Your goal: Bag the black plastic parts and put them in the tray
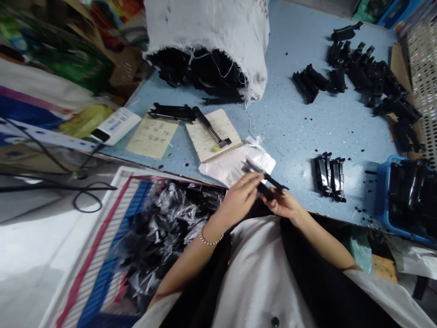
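Observation:
Close to the table's front edge, my left hand [241, 196] has its fingers closed on a long, slim black plastic part [278, 184]. My right hand [280, 204] grips the same part from the other side, its fingers curled beneath. A second dark piece seems to lie between the hands, but the fingers partly hide it. Just beyond, a clear plastic bag [218, 169] lies against a stained cream pad [200, 146]. A black-handled tool with a metal end [213, 132] rests on that pad. Two black parts [329, 177] stand side by side farther right.
A white woven sack [208, 27] spills black parts at the back. More black parts [358, 73] are piled at the back right. A blue basket [383, 191] holds others. Handwritten yellow paper [150, 139] lies left. Below the edge, a crate [99, 255] contains plastic-wrapped pieces.

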`<state>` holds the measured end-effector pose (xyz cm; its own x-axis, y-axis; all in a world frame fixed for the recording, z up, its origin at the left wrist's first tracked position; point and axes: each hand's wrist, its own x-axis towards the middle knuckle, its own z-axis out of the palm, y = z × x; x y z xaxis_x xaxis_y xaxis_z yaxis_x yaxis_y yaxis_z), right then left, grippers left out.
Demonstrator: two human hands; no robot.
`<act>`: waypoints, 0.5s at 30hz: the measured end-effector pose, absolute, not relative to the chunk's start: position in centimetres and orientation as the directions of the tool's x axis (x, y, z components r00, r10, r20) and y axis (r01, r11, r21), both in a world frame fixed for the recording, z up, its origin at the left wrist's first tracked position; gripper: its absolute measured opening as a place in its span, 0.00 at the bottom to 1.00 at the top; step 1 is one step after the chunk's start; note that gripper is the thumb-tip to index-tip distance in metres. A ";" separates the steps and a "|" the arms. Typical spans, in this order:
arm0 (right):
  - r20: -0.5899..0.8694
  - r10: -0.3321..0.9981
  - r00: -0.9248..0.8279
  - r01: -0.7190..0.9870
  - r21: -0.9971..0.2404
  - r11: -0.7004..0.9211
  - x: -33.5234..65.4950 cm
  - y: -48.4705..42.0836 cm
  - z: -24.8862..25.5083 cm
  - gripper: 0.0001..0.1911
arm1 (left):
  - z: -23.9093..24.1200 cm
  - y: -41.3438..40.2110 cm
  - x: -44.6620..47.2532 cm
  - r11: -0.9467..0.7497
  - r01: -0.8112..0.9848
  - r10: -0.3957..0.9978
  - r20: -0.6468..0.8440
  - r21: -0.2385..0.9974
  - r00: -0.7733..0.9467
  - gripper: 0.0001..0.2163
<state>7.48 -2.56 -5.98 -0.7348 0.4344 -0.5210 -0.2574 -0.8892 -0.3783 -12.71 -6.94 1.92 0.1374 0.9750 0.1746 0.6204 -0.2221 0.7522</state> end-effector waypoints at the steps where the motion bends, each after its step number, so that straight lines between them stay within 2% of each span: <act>1: -0.517 0.513 -0.685 -0.283 -0.459 -0.842 6.8 -2.3 -6.1 0.12 | 2.0 -7.5 -12.0 -0.250 0.589 0.968 0.174 0.768 0.184 0.20; 4: -0.435 0.745 -0.505 -0.180 -0.792 -0.584 5.5 -1.8 -5.9 0.12 | 1.6 -8.4 -10.9 -0.290 0.547 0.949 0.163 0.785 0.268 0.25; 6: -0.315 0.850 -0.423 -0.032 -0.932 -0.361 5.1 -2.0 -5.2 0.13 | 1.1 -8.6 -10.8 -0.313 0.593 0.939 0.149 0.742 0.308 0.28; 8: -0.228 0.845 -0.484 0.055 -0.971 -0.231 5.2 -2.5 -4.3 0.15 | 0.9 -8.9 -11.1 -0.343 0.657 0.933 0.162 0.671 0.322 0.27; 10: -0.199 0.733 -0.651 0.080 -0.978 -0.195 5.9 -2.8 -3.3 0.18 | 1.4 -9.8 -12.2 -0.330 0.720 0.944 0.203 0.610 0.260 0.23; 12: -0.177 0.649 -0.740 0.134 -0.984 -0.116 7.6 -2.3 -2.1 0.20 | 2.1 -11.5 -14.4 -0.235 0.791 0.967 0.214 0.565 0.135 0.21; 13: -0.162 0.670 -0.725 0.188 -0.982 -0.033 8.9 -1.8 -1.5 0.21 | 2.4 -12.5 -16.2 -0.157 0.832 0.980 0.190 0.532 0.064 0.20; 15: -0.095 0.802 -0.589 0.385 -0.906 0.175 12.0 0.1 -0.5 0.20 | 2.0 -14.6 -20.6 0.027 0.906 0.994 0.087 0.422 -0.070 0.18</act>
